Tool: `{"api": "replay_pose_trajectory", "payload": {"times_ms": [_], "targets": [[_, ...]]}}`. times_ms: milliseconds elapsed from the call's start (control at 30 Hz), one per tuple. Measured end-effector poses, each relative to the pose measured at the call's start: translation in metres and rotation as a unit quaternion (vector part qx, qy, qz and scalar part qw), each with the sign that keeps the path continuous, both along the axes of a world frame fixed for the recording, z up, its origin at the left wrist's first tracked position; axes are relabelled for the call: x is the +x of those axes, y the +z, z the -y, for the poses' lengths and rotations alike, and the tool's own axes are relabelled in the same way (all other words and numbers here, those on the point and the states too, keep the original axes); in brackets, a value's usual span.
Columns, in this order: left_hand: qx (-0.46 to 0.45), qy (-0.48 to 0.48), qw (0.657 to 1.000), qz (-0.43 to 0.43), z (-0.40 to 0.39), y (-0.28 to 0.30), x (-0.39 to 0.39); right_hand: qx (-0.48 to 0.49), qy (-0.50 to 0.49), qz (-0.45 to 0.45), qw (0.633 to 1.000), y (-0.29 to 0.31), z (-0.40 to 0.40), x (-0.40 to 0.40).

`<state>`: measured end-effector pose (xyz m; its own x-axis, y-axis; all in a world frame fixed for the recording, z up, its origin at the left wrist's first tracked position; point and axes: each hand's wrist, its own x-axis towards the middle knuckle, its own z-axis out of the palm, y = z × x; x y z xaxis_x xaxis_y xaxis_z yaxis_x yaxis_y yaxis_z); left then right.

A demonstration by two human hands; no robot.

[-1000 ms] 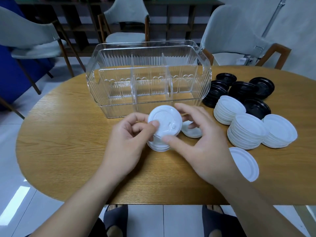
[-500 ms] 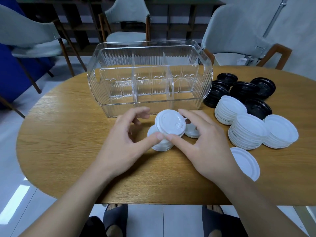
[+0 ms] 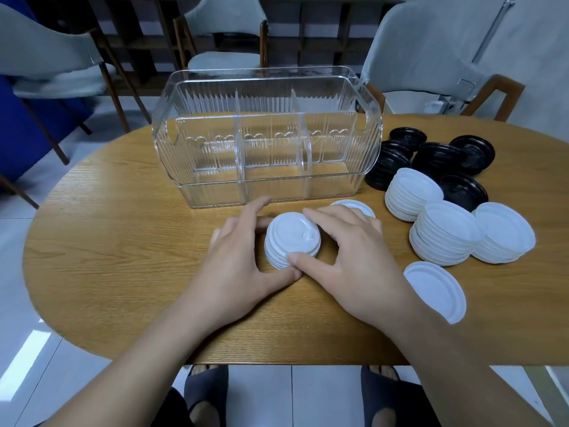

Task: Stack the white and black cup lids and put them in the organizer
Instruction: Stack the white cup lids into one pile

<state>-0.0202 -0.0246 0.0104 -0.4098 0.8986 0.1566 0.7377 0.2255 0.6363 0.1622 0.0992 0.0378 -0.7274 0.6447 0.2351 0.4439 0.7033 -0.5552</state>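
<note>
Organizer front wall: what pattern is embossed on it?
A row of heart outlines over vertical ribbing on the clear organizer, best seen in the head view.

It looks like a café or break-room seating area: an oval wooden surface (image 3: 123, 241) ringed by grey padded chairs (image 3: 228, 32), dark wooden shelving (image 3: 323, 35) behind, pale tiled floor (image 3: 18, 349).

No readable text, labels, brands or numbers anywhere. Only markings: embossed heart outlines on clear organizer (image 3: 267, 140) front wall; moulded sip-tab relief on top white lid (image 3: 292, 234), not legible.
</note>
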Motion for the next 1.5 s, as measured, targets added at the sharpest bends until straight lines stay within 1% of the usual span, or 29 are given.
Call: {"api": "replay_pose_trajectory", "payload": {"times_ms": [100, 300, 567, 767, 867, 900, 1100, 1233, 1367, 1500], "targets": [[0.002, -0.002, 1.0, 0.002, 0.0, -0.001, -0.001, 0.004, 0.016, 0.025, 1.0, -0.001, 0.0, 0.0], [-0.009, -0.016, 1.0, 0.018, 0.0, -0.001, -0.006, 0.002, 0.035, 0.045, 0.998, -0.001, -0.001, 0.0], [-0.017, -0.028, 0.999, 0.015, 0.001, -0.002, -0.007, -0.005, 0.025, 0.016, 1.0, -0.002, -0.001, -0.004], [-0.022, -0.043, 0.999, 0.012, 0.002, -0.006, -0.009, -0.048, 0.05, 0.041, 0.997, 0.002, -0.006, -0.002], [-0.024, -0.044, 0.999, 0.009, 0.001, -0.006, -0.009, -0.09, 0.033, 0.031, 0.995, 0.002, -0.002, -0.001], [-0.024, -0.04, 0.999, 0.007, 0.0, -0.006, -0.008, -0.091, 0.025, 0.029, 0.995, 0.002, -0.002, 0.0], [-0.035, -0.031, 0.999, -0.001, -0.001, -0.004, -0.006, -0.048, -0.005, 0.006, 0.999, -0.001, 0.001, -0.003], [-0.037, -0.033, 0.999, -0.002, 0.0, -0.005, -0.005, -0.031, -0.022, 0.007, 0.999, -0.002, 0.004, -0.005], [-0.033, -0.029, 0.999, -0.003, -0.001, -0.003, -0.004, -0.081, 0.002, 0.024, 0.996, -0.002, -0.001, -0.004], [-0.024, -0.028, 0.999, -0.015, -0.003, -0.004, -0.003, -0.107, 0.025, 0.032, 0.993, -0.001, -0.011, -0.001]]}}
